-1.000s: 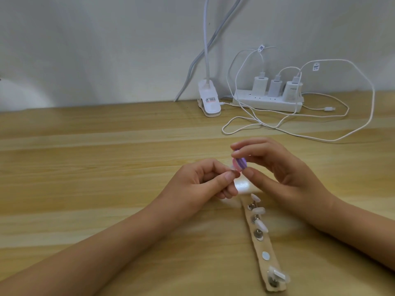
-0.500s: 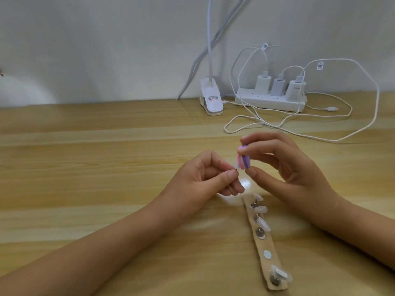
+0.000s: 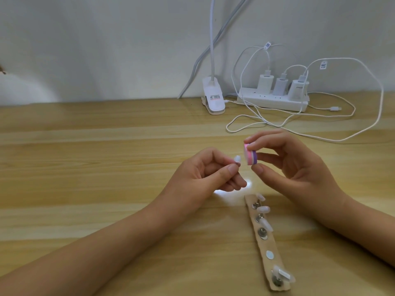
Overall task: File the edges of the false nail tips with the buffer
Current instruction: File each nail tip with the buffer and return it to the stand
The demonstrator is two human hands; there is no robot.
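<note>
Nail tip [image 3: 301,158] points right, toward upright buffer [image 3: 314,156].

The buffer [image 3: 314,155] is striped pink, white and purple. The nail tip [image 3: 87,158] is milky white, the strip [image 3: 265,244] tan, the table [image 3: 106,157] light wood-grained, the cables [image 3: 363,129] white.
</note>
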